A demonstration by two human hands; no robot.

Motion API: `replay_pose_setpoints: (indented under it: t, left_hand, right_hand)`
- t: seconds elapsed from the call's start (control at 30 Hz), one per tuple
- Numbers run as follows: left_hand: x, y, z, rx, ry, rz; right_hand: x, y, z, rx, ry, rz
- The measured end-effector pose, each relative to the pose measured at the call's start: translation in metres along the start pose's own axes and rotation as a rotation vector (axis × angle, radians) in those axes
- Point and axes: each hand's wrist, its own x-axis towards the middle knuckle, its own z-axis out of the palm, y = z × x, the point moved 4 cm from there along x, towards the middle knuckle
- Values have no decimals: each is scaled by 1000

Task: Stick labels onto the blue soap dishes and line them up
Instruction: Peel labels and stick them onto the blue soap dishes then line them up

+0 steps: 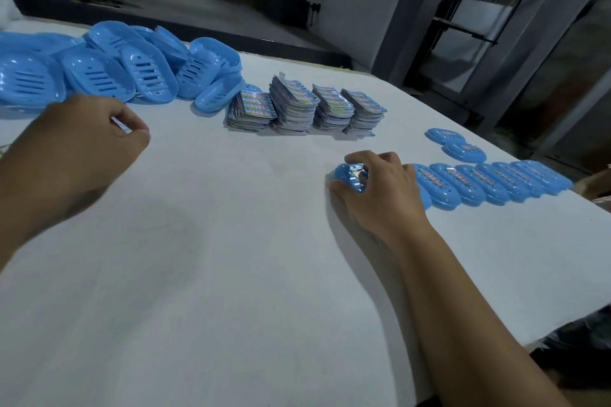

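The right hand (pixel 377 188) rests on a blue soap dish (pixel 347 177) on the white table (pixel 231 274). Its fingers are curled over the top of the dish and its thumb presses the near side, so it grips the dish. A shiny label shows on the dish under the fingers.

Just to the right of that grip, a row of labelled dishes (pixel 496 182) lies edge to edge, running out to the table's right edge. Two more labelled dishes (pixel 454 142) sit behind the row.

Behind the grip stand four label stacks (pixel 304 106).

The left hand (pixel 86 139) floats far to the left, fingers pinched together on something small that I cannot make out. Beyond it a heap of plain dishes (pixel 109 66) reaches the far edge.

Between the two hands, and nearer to the person, the table is bare and wide.
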Motion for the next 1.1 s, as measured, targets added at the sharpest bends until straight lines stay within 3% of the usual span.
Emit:
replay_pose_setpoints:
  t: [0.3,0.7,0.97,1.1]
  left_hand:
    - [-15,42,-20,30,-123,-23]
    - [-11,37,-17,129,-203,-51]
    - [-8,31,-17,188,-198,-74]
    - [-4,25,-18,267,-121,-63]
  right_hand:
    - [5,-17,-1,49,68,-90]
    - [39,-155,43,132,-227,-476]
    - [53,-202,88,182,-224,-451]
    - [50,-207,97,205,-250,-489]
